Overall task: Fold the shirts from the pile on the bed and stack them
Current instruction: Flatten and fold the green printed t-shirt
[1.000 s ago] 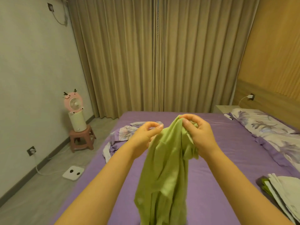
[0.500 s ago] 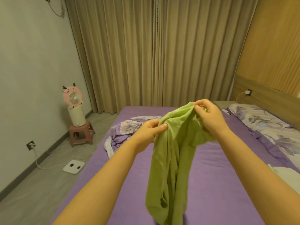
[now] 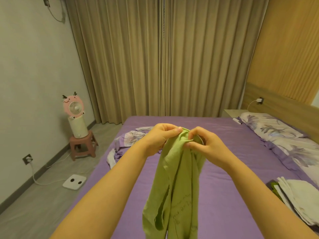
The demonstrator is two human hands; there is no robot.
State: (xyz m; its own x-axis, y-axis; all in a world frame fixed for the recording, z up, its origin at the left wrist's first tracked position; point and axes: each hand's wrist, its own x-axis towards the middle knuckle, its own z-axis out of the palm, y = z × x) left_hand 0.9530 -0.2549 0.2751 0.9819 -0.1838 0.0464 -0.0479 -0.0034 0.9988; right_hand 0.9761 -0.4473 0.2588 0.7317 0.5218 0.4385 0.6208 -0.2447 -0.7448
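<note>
A light green shirt hangs bunched in the air over the purple bed. My left hand pinches its top edge between thumb and fingers. Close beside it, my right hand pinches the same top edge, fingers curled into the cloth. The shirt's lower part drops out of the bottom of the view. A stack of folded white shirts, with a bit of green cloth under it, lies on the bed at the right edge.
A crumpled floral purple blanket lies at the bed's left side. Floral pillows line the headboard on the right. On the floor to the left stand a pink fan on a small stool and a white scale.
My hands have come together again: the right hand dropped and moved left to meet the left hand at the shirt's top edge. The camera tilted down, showing the white stack again.
</note>
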